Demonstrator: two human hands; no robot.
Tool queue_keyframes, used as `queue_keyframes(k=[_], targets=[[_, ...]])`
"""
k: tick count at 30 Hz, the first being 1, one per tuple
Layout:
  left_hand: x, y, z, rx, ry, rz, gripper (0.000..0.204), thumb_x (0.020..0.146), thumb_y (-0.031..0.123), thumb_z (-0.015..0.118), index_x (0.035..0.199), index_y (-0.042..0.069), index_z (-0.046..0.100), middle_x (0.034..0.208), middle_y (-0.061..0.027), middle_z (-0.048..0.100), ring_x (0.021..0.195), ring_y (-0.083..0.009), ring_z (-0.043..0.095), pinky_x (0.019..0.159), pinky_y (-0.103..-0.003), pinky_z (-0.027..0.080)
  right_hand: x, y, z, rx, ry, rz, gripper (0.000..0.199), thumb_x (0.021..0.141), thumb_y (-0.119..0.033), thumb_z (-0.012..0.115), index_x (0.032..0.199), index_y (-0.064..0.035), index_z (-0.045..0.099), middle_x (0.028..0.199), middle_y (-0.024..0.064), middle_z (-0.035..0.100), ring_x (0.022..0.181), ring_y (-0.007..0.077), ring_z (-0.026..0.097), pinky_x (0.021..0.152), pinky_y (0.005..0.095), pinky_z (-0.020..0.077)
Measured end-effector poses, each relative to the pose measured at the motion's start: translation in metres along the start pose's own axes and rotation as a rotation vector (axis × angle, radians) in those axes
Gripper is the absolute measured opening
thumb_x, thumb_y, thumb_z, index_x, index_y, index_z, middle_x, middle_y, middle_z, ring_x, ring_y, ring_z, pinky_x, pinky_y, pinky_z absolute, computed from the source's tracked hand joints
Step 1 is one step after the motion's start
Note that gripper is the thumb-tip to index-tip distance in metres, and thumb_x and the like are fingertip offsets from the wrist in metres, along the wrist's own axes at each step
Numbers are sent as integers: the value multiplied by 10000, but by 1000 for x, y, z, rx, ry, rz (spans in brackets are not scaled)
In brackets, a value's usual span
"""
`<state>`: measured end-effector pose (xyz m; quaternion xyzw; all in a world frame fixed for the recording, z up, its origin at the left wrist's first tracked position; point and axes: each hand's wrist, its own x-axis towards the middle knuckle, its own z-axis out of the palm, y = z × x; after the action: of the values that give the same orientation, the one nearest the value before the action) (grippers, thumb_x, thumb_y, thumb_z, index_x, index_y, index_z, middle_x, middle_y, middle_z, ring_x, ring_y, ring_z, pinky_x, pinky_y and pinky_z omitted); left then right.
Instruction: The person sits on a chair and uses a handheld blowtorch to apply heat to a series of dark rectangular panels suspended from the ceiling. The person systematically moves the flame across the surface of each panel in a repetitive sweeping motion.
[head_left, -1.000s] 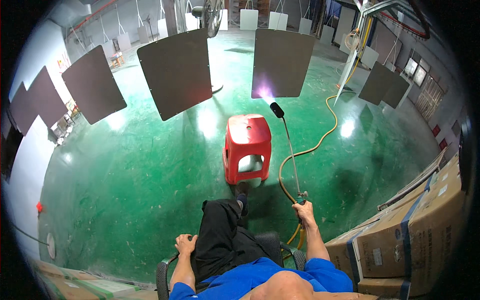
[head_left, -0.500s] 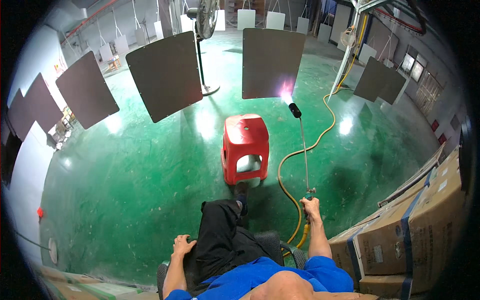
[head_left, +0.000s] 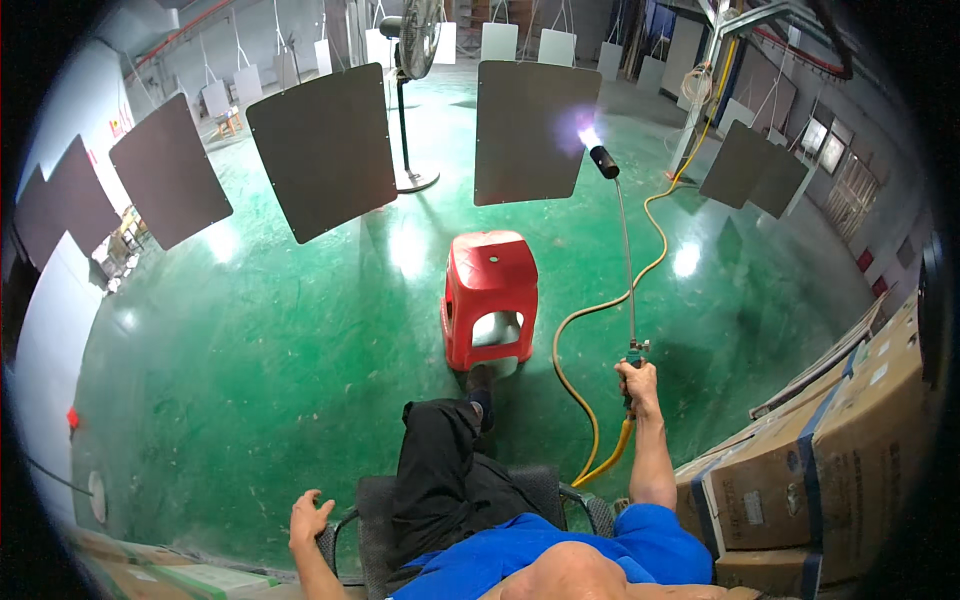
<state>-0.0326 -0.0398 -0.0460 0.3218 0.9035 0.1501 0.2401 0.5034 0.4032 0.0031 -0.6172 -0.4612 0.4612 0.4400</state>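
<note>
My right hand (head_left: 638, 386) is wrapped round the handle of a long gas torch (head_left: 627, 250). Its black nozzle (head_left: 604, 162) points up and to the left, and a bright white-violet flame (head_left: 588, 135) burns at the tip. The flame plays at the right edge of a dark rounded panel (head_left: 530, 130) hanging ahead of me. A yellow hose (head_left: 612, 455) runs from the handle's lower end. Off to the left, my left hand (head_left: 310, 517) holds nothing, its fingers apart, beside the chair's armrest (head_left: 338, 525).
In front of me a red plastic stool (head_left: 492, 285) stands on the green floor. More dark panels (head_left: 325, 150) hang in a row, with a pedestal fan (head_left: 415, 50) behind. Cardboard boxes (head_left: 760, 500) are stacked at my right. The hose loops across the floor toward a metal post (head_left: 700, 115).
My right hand has moved the torch up and right, so the flame shifted from the panel's lower edge to its right edge. My left hand has left my thigh and moved outward left.
</note>
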Motion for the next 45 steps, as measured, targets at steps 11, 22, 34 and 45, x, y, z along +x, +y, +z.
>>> queue_keyframes(k=[11,22,34,45], targets=[[13,16,-3,-98,-176,-46,541,794,358,733,1228,57,615,1023,-161,700,906,-263,680,798,-385,530,-3,-53,11,59,-17,-64,116,790,-63,711,842,-71,607,597,-13,525,428,97,464,392,262,384],[14,17,-6,-145,-192,-124,554,781,361,724,1231,56,614,1016,-151,701,917,-265,682,821,-390,528,-36,-59,31,30,-149,-69,151,766,-61,720,869,-45,611,610,-2,529,435,102,485,396,254,393],[26,-8,12,-68,-159,-73,517,814,340,742,1228,59,612,939,-123,699,790,-185,687,721,-345,538,-68,-21,35,-79,-206,-11,162,750,-94,720,862,-38,616,581,-10,536,434,89,482,403,251,381],[24,-2,9,-108,-189,-145,544,792,357,730,1233,60,612,1020,-147,697,881,-241,679,778,-377,525,-61,39,28,-266,-182,18,178,710,-145,701,783,-22,595,596,6,542,482,107,493,459,288,398]])
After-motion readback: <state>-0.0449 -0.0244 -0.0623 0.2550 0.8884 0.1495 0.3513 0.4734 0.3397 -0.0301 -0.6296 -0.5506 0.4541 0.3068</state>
